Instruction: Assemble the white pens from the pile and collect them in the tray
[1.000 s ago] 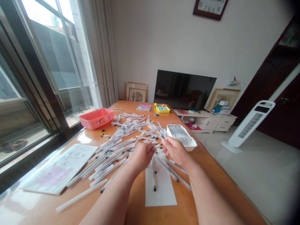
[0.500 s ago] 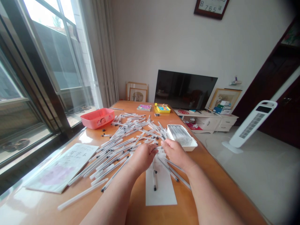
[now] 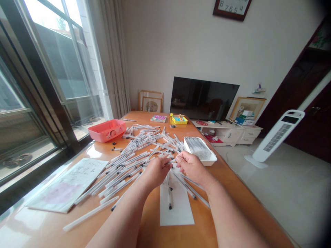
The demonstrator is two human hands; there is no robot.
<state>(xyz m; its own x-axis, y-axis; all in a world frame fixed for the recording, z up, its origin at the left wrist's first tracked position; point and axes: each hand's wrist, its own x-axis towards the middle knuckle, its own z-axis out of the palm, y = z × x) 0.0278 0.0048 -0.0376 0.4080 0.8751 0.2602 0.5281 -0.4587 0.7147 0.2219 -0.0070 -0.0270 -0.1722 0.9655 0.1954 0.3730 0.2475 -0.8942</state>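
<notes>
Over the near end of a pile of pens, my left hand (image 3: 156, 171) and my right hand (image 3: 190, 166) meet with fingers pinched. A short length of pale pen (image 3: 172, 161) shows between the fingertips, gripped from both sides; most of it is hidden by the fingers. Below them a white sheet of paper (image 3: 178, 210) lies on the table, with a clear pen with a black end (image 3: 170, 199) on top. Many loose clear pens and barrels (image 3: 139, 155) spread to the left and beyond. Just past my right hand stands a white tray (image 3: 212, 158) filled with pens.
A red plastic basket (image 3: 103, 132) and a writing booklet (image 3: 69, 182) lie on the left of the wooden table (image 3: 150, 224). Small black pieces (image 3: 113, 148) sit near the basket. Toward the far end are a colourful booklet (image 3: 158, 118) and a yellow box (image 3: 179, 120).
The fingers of my right hand have shifted slightly, and the pen between the two hands now shows more clearly. The pile, tray and paper stay where they were.
</notes>
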